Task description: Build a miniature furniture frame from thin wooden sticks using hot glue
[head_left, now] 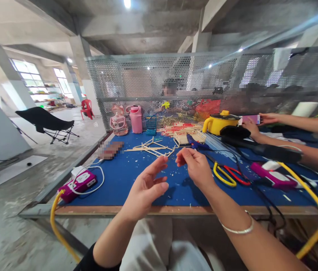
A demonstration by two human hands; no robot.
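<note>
My left hand hovers over the front of the blue table mat, its fingers apart and holding nothing. To its right, my right hand is raised with the fingers curled together; whatever they hold, if anything, is too small to make out. Just beyond both hands lies a loose frame of thin wooden sticks. A box-shaped stick structure stands behind my right hand, with a blue glue gun at its right side. Red-tipped sticks are piled further back.
Purple power strips lie left and right. Yellow-handled and red-handled tools are right of my right hand. A yellow pot, pink bottle and mesh partition stand behind. Another person's hands hold a phone at right.
</note>
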